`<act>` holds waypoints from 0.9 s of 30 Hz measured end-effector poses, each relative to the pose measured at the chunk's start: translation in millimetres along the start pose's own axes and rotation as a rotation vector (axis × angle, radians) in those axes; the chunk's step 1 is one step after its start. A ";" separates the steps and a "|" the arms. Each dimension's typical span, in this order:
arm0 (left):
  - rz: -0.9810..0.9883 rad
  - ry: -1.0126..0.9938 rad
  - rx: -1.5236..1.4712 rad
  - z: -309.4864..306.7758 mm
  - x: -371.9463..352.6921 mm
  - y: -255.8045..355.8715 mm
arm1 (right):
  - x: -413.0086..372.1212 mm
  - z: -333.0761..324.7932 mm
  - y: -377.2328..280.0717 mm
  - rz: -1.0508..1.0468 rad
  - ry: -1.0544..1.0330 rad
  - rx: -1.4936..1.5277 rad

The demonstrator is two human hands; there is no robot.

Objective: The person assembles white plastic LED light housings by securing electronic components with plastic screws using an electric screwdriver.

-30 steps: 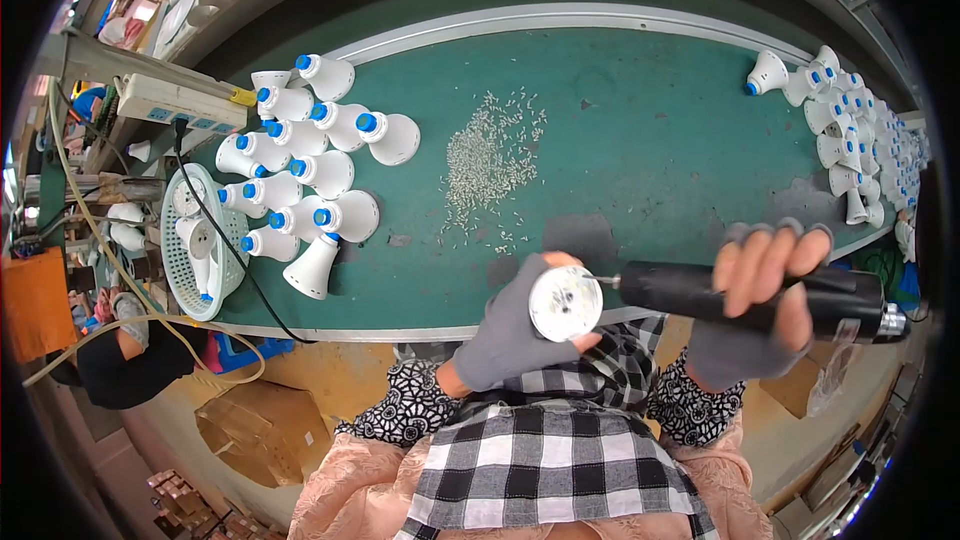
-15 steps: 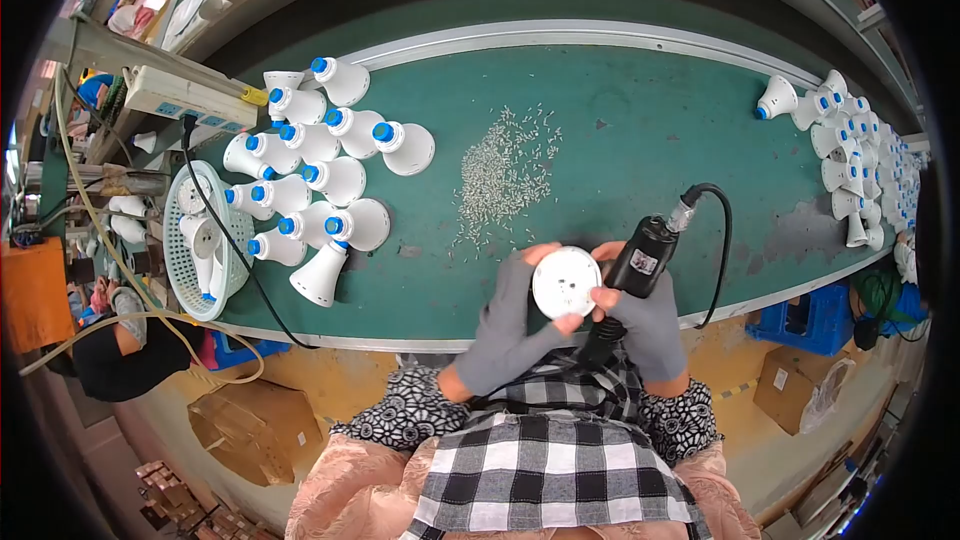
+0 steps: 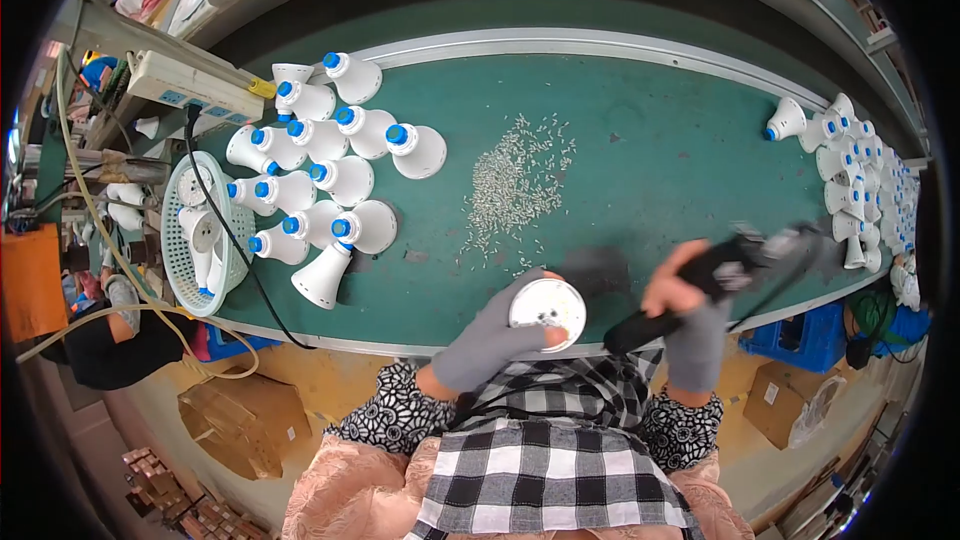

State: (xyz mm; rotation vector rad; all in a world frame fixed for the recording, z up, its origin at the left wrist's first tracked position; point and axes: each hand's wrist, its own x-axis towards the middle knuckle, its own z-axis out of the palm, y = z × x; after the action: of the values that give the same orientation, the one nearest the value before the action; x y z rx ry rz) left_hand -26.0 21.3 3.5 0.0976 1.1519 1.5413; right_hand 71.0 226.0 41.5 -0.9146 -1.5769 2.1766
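Note:
My left hand (image 3: 490, 340), in a grey fingerless glove, is closed around a white cone-shaped housing (image 3: 545, 310). The housing's round face, with small dark holes, is turned up, and my thumb presses on its rim. To the right, my right hand (image 3: 682, 292) is wrapped around a black electric screwdriver (image 3: 640, 330), smeared by motion and apart from the housing. Beyond my hands a loose pile of small silvery screws (image 3: 505, 190) lies on the green tabletop (image 3: 650, 160).
Several white housings with blue caps (image 3: 343, 180) stand at left; another cluster of them (image 3: 845, 165) is at far right. A pale green basket (image 3: 178, 255) with white parts and a power strip (image 3: 195, 85) are on the left. A black cable (image 3: 215, 215) crosses there.
My right hand has left the housing and swung right with the screwdriver, now tilted more sideways. My left hand keeps the housing, slightly lower and further left.

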 end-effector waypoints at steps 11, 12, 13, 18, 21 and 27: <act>0.024 0.190 -0.304 7.0 -15.9 -3.3 | 52.1 37.7 16.6 -0.463 0.256 0.428; 0.028 0.201 -0.305 6.5 -16.9 -2.6 | 52.3 39.7 18.6 -0.442 0.241 0.427; 0.026 0.224 -0.326 5.8 -17.7 -2.2 | 52.1 43.8 19.9 -0.421 0.251 0.436; 0.026 0.264 -0.378 -3.3 -19.2 -6.1 | 53.5 50.5 26.9 -0.403 0.222 0.397; 0.038 0.271 -0.369 -4.2 -19.2 -10.2 | 54.3 52.7 27.8 -0.398 0.217 0.367; 0.171 0.316 0.016 -4.8 -20.3 -3.8 | 53.6 48.5 21.4 -0.387 0.249 0.439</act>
State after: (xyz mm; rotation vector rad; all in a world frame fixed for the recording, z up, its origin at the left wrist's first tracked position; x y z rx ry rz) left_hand -19.2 1.9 8.7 -0.0399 1.4337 1.7421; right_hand 1.8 213.8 14.0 -0.6468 -1.0019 1.9287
